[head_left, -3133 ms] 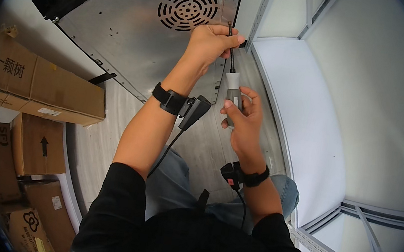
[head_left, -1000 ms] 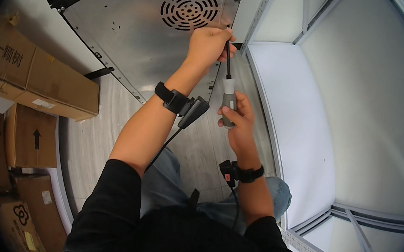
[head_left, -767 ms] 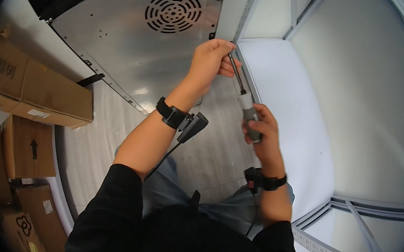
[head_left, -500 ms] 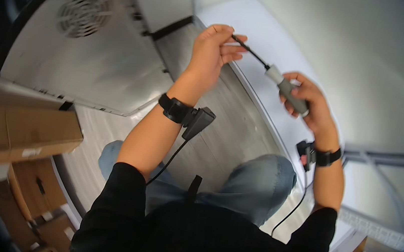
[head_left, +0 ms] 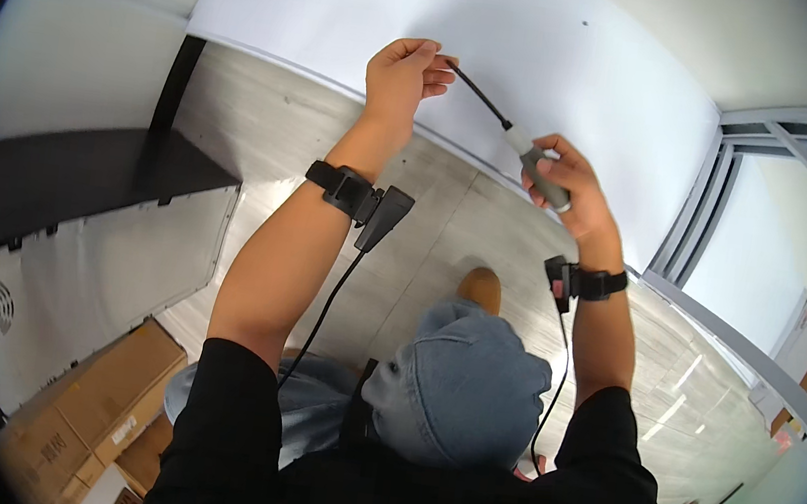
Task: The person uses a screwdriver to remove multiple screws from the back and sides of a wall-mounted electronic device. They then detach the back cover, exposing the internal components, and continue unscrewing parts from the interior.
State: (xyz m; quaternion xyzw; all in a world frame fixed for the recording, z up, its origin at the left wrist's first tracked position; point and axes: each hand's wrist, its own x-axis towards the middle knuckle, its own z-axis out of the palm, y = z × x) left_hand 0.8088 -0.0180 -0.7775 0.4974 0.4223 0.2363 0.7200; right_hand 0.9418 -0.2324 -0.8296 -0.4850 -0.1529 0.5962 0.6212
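A screwdriver (head_left: 520, 140) with a grey handle and a long dark shaft spans the space between my hands, its shaft slanting up to the left. My right hand (head_left: 580, 195) is closed round the handle. At the shaft's far end, the thumb and index finger of my left hand (head_left: 397, 83) pinch the tip, with the other fingers loosely curled. Whether anything small sits at the tip is hidden by those fingers. Both hands are above the front part of a white tabletop (head_left: 303, 3).
A dark-topped metal cabinet (head_left: 112, 246) with a round vent stands at left, above cardboard boxes (head_left: 109, 397). A grey metal frame (head_left: 702, 203) rises at right. My knee and a tan shoe (head_left: 482, 289) are over the wood-look floor (head_left: 403, 252). Cables hang from both wristbands.
My view has turned to the right, bringing more tabletop and the right-hand frame into sight. The cabinet now lies lower left. Both hands keep their hold on the screwdriver.
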